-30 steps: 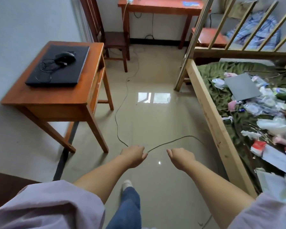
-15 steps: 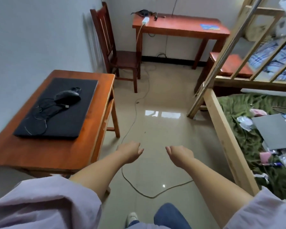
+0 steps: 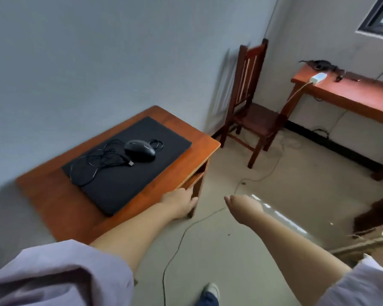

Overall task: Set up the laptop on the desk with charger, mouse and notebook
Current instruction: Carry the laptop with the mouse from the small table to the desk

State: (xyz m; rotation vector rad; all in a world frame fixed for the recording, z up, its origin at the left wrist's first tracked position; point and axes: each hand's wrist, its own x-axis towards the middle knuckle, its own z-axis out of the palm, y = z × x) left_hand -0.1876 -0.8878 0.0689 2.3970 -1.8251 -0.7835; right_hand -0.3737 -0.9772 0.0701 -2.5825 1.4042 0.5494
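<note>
A closed black laptop lies flat on the wooden desk at centre left of the frame, its long axis running from lower left to upper right. On its lid rests a black mouse with its loose cable coiled to the left. The left hand sits just right of the laptop's near corner, at the desk's front edge, fingers loosely extended and holding nothing. The right hand hovers over the floor, well right of the desk, loosely curled and empty. A thin cord trails across the floor below both hands.
</note>
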